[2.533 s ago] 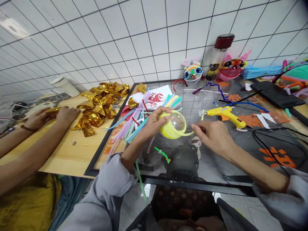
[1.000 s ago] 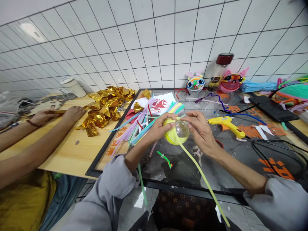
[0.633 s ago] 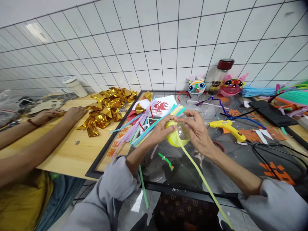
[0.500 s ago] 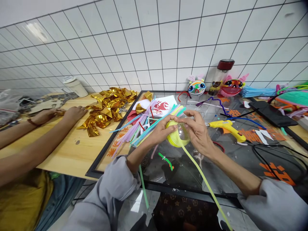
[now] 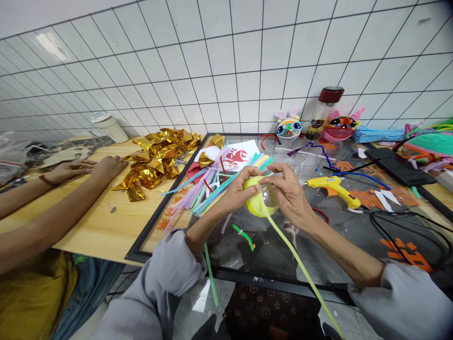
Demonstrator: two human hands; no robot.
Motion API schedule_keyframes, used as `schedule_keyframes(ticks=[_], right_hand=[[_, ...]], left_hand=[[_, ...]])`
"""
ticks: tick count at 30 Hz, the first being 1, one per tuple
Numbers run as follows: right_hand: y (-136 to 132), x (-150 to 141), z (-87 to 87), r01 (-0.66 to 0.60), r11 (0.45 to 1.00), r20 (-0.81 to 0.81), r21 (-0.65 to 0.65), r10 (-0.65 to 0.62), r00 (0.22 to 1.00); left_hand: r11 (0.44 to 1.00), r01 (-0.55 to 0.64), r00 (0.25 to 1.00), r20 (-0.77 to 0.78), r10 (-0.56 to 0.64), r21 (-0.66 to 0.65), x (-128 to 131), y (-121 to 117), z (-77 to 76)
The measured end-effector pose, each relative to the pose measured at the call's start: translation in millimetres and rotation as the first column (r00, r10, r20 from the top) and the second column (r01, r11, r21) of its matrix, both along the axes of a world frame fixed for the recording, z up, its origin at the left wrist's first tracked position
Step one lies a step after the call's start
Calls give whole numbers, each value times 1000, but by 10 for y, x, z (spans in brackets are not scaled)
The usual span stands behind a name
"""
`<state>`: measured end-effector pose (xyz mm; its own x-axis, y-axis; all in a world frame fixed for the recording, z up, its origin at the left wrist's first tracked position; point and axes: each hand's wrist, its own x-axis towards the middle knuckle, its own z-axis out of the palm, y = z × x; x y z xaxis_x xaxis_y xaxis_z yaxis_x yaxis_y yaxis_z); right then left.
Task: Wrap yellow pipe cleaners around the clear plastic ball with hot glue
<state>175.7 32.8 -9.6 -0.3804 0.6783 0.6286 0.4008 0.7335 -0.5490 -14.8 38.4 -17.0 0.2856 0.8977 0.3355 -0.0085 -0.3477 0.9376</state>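
Note:
A clear round ball (image 5: 271, 198), partly covered with yellow pipe cleaner, is held between my hands above the dark glass tabletop. My left hand (image 5: 240, 191) grips its yellow-wrapped side, thumb in front. My right hand (image 5: 288, 191) is closed at the other side, thumb and forefinger pinching at the ball's upper edge. From the front of the ball a long yellow pipe cleaner (image 5: 295, 257) trails down to the right, past the table's edge. Just right of my right hand lies a yellow hot glue gun (image 5: 334, 187).
Loose pastel pipe cleaners (image 5: 191, 198) and gold foil pieces (image 5: 159, 156) lie to the left, near another person's arms (image 5: 71, 203). Two decorated animal-face balls, one white (image 5: 289, 128), stand by a lidded bottle (image 5: 323, 113). A black phone (image 5: 399, 166) and cables (image 5: 396, 236) are at right.
The thumb and forefinger of my right hand have shifted slightly on the ball's upper edge. My left hand keeps its hold. The other person's fingers at left have straightened.

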Motion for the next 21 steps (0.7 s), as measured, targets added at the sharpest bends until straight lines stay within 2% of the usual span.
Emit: schedule_keyframes(ticks=[3, 10, 13, 18, 21], right_hand=[[-18, 3, -5, 14, 1000, 12, 25, -14, 1000], [-37, 25, -88, 47, 993, 26, 110, -50, 998], [-49, 48, -107, 24, 998, -24, 61, -22, 999], [-50, 109, -106, 10, 998, -229, -61, -24, 973], [-32, 123, -120, 17, 998, -243, -63, -32, 970]], left_hand=[[1000, 2, 1000, 21, -2, 8, -3, 7, -9], [996, 16, 1000, -26, -18, -82, -23, -3, -6], [996, 13, 1000, -17, -15, -87, -18, 2, -7], [997, 0, 1000, -21, -2, -79, -23, 12, -19], [997, 11, 1000, -15, -12, -75, -31, 14, -31]])
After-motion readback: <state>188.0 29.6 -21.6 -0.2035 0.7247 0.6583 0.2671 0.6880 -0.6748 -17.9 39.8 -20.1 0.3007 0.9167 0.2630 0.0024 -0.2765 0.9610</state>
